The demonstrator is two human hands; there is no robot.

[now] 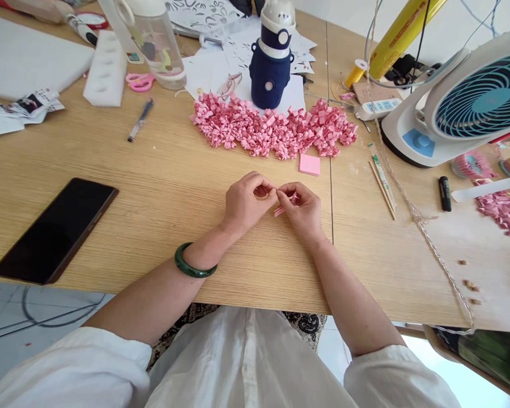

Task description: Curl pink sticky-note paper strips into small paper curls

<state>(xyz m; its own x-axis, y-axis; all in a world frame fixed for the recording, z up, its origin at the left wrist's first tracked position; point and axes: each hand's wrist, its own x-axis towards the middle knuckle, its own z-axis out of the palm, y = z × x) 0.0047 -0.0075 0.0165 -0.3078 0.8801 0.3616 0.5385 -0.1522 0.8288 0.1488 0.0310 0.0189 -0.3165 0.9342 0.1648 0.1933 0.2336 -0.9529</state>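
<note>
Over the middle of the wooden table, my two hands meet at their fingertips. My left hand, with a green bangle on its wrist, is closed in a pinch; what lies between its fingers is too small to make out. My right hand is pinched around a small piece of pink paper strips, which sticks out to the left below its fingers. Just beyond my hands is a flat stack of pink paper. A long heap of curled pink paper pieces lies behind it.
A phone lies at left. Farther back are a pen, pink scissors, a clear bottle and a dark blue bottle. To the right stand a fan, a black marker, wooden sticks and a twisted cord.
</note>
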